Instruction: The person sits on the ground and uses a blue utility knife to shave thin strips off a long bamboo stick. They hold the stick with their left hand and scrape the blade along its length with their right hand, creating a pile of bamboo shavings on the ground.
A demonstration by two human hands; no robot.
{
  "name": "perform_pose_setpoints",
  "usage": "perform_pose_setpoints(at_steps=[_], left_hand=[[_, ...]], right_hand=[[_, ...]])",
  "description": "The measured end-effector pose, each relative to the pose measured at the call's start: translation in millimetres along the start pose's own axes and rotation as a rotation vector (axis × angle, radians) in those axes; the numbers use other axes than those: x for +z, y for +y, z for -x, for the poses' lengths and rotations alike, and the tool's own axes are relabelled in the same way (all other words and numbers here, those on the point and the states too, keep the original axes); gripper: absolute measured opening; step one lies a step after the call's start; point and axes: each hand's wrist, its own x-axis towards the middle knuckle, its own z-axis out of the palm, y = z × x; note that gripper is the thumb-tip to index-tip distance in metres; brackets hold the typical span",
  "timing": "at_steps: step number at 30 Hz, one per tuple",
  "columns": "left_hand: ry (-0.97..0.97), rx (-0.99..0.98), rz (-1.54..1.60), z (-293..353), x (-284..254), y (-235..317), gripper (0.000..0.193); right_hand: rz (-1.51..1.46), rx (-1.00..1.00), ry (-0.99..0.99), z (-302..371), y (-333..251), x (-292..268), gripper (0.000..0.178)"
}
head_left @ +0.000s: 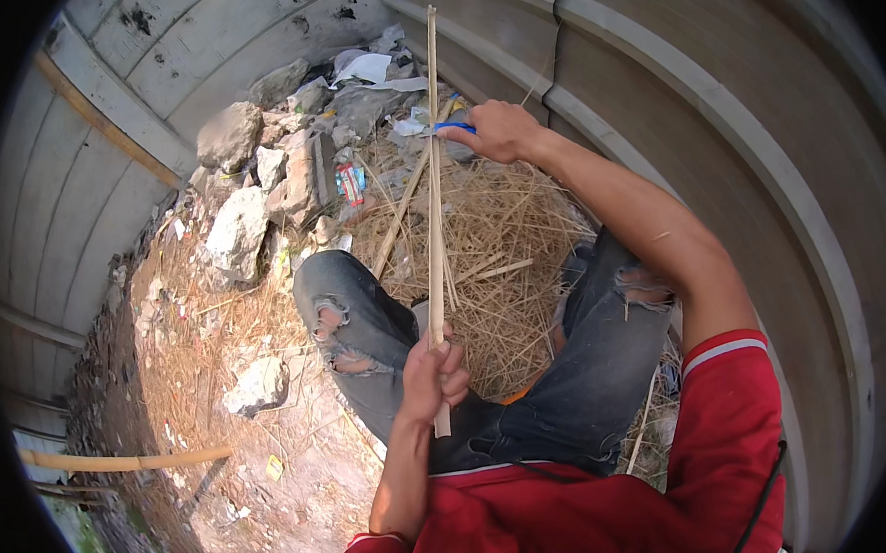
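Observation:
A long, pale bamboo strip runs upright from my lap toward the far wall. My left hand is closed around its lower part, and the near end sticks out below the fist. Farther up, my right hand grips a blue-handled tool that meets the strip's edge from the right. The tool's working end is too small to make out. Beneath the strip, between my bent legs, lies a heap of thin straw-coloured shavings with several loose slivers on it.
Corrugated metal sheeting curves close along my right side. Rocks and rubble are piled ahead to the left, with scraps of plastic. A light panelled wall stands at left. A bamboo pole juts in at lower left.

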Motion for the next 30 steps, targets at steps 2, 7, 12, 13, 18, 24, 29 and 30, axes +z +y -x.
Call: perform_pose_setpoints(at_steps=[2,7,12,13,18,24,29,30], left_hand=[[-0.011,-0.023,0.069,-2.8,-3.5,0.3,0.017],[-0.096,-0.033,0.163,-14.6,-12.8,-8.0,0.018],[0.04,0.023,-0.097,-11.3,-6.7,-12.3,0.016],[0.061,0.041,-0.178,-8.0,-4.1,-17.2,0.015],[0.048,0.081,-0.386,-2.3,-11.3,-25.5,0.011],[-0.032,-0.102,0.058,3.2,-9.7,-7.1,0.011],[-0.457,-0.159,0.866,-3.3,-39.3,-24.0,0.013],[-0.533,-0.162,1.019,-2.2,-38.5,-27.2,0.013]], right_hand=[[-0.192,0.144,-0.174,-4.6,-2.2,5.3,0.086],[-0.376,0.075,-0.179,-3.8,9.2,17.0,0.083],[0.024,-0.122,-0.042,32.1,-29.1,19.5,0.082],[0.06,-0.138,0.006,31.7,-23.5,20.0,0.081],[0.334,-0.118,-0.061,12.8,18.7,-11.6,0.077],[0.328,-0.114,0.016,6.9,13.2,-8.0,0.082],[0.004,-0.053,0.034,13.8,6.4,11.1,0.081],[-0.062,-0.051,0.032,13.7,4.1,14.9,0.079]])
